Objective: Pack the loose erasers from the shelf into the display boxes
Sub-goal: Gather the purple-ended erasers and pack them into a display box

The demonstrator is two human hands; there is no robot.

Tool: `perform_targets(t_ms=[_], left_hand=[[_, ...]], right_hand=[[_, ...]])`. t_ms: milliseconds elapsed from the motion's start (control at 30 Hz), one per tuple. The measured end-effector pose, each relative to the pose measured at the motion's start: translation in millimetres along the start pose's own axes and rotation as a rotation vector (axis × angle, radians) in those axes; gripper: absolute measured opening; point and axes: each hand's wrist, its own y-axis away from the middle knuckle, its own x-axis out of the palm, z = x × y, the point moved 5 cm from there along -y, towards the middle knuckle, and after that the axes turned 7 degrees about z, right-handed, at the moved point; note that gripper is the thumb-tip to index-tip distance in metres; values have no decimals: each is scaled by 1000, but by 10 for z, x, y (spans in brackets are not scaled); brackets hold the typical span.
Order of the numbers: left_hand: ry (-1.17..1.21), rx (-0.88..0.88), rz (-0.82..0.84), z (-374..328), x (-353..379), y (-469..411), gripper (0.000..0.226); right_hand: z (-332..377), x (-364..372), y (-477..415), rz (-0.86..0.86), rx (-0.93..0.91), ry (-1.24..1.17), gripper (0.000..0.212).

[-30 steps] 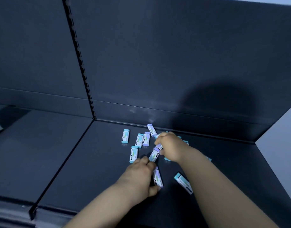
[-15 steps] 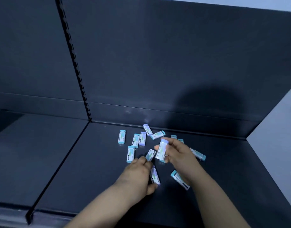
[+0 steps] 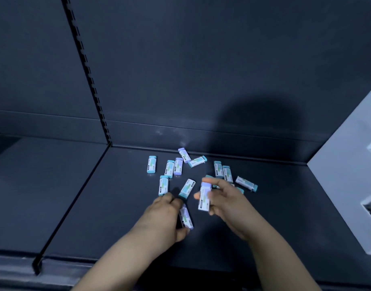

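Several small erasers in white sleeves with teal or lilac ends lie scattered on the dark shelf [image 3: 117, 206], such as a teal one [image 3: 151, 164] at the far left of the group. My right hand [image 3: 226, 204] holds a lilac-ended eraser [image 3: 204, 196] upright, just above the shelf. My left hand [image 3: 165, 215] rests knuckles-up on the shelf, its curled fingers and thumb around another lilac-ended eraser [image 3: 185, 216]. A teal eraser [image 3: 186, 189] lies just beyond its fingertips. A white display box [image 3: 346, 164] shows at the right edge.
A slotted upright post [image 3: 88, 74] splits the dark back panel. A thin divider [image 3: 73, 202] runs forward from its foot to the shelf's front lip. The shelf section to the left holds nothing I can see.
My right hand pulled back from the far erasers toward me, lifting a lilac-ended eraser upright. My left hand stayed on its eraser. The view shifted right, revealing the white box.
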Motion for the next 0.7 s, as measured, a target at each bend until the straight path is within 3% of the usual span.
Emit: perform_targets(t_ms=[100,167,400,567,700], left_hand=[[7,-26,0,48,-15,32,63],[16,-37,9,58,-16,37,63],[7,0,40,92,-25,71,67],[16,0,80,61,-15,22,78],[-12,-24,81,44,-33,-47,80]], right_hand=[[47,18,20,-112,-22,752,33],[37,130,5,-99,-15,985,41],[0,180,-10,-49,18,1078,37],[-3,150,8,279,147,1191,78],[-10,179,-86,278,102,1140,74]])
